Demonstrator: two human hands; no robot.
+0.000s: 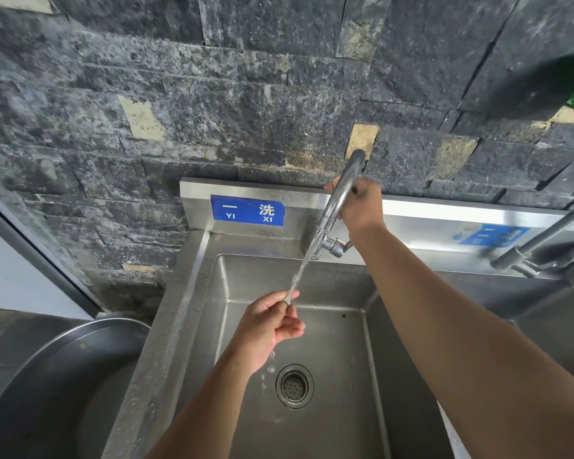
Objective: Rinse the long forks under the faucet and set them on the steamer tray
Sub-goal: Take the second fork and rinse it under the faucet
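Nearest me, my left hand [272,321] is out over the sink [332,425], a little toward its back wall from the drain [294,386]. The fingers [292,294] are pinched narrow around something thin and metallic, right where the stream of water [304,263] lands; I take it for the end of a long fork [288,298], though only a sliver shows and I cannot say how many I hold. Water drips off my palm toward the drain.

Farther back, my right hand [358,202] reaches to the sink's rear edge, fingers wrapped around the curved neck of the faucet [340,197], steadying or aiming it. It holds no fork.

Behind that, a blue label [248,210] sits on the backsplash, and a second tap [537,245] stands over the next basin to the right. At the left edge a wide round metal pan [57,376] rests beside the sink; whether that is the steamer tray I cannot tell, and I see no forks on it.

So I judge the job early: rinsing is under way, and setting anything down is not yet done.
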